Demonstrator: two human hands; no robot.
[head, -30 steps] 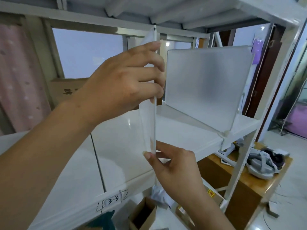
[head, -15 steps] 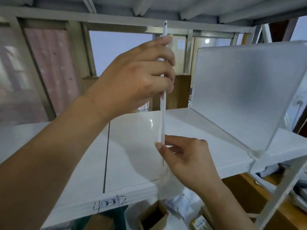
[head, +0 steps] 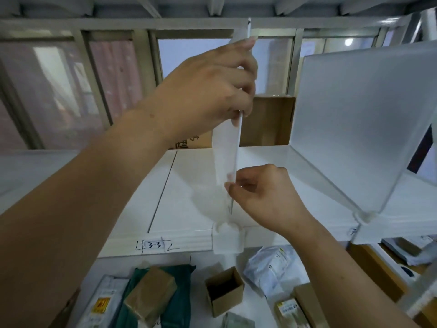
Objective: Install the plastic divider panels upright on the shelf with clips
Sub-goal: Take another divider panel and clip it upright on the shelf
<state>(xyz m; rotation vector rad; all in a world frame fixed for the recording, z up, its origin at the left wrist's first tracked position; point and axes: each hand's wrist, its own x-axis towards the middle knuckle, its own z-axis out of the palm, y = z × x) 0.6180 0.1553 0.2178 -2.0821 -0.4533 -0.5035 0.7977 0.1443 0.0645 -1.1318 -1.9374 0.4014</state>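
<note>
Left hand (head: 212,91) grasps the upper part of a frosted plastic divider panel (head: 227,159), fingers curled round its near edge, while the right hand (head: 264,197) pinches the same edge lower down between thumb and fingertips. Both forearms reach in from the bottom of the view.

The white shelf (head: 189,181) spans the whole width, with another shelf deck close overhead. On its right part a second panel (head: 350,129), also frosted, stands upright and runs from front to back. Its lower front corner sits in a translucent second clip (head: 366,217) on the shelf's front lip.

The held divider panel is upright and seen almost edge-on, near the middle of the shelf and well apart from the second panel. Its lower front corner hangs just above a clear clip (head: 228,240) that hooks over the front lip. Whether the corner touches that clip cannot be told.

Below the shelf lie a green package (head: 179,301) and an open cardboard box (head: 224,294) among other parcels. A handwritten label (head: 155,245) reading "3-3" marks the front lip, left of the clip.
</note>
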